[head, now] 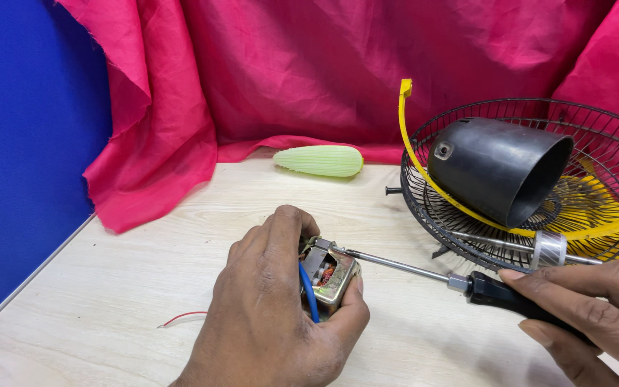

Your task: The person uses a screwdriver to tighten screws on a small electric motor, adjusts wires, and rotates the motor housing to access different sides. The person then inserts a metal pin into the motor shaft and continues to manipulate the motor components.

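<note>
Left hand (270,308) clamped around a small electric motor (329,271), thumb and fingers pressing its metal frame, near the front edge of the bench (109,287). Right hand (589,315) closed on the black handle of a screwdriver (467,281), shaft tip touching the motor's top corner. Blue wire (308,290) running down the motor's side; thin red wire (180,317) lying toward the left edge. Toward the right edge, wire fan guard (431,208) with yellow rim, carrying a black conical motor cover (499,168). Pale green ribbed piece (320,160) at the back edge, against pink cloth (288,72).
</note>
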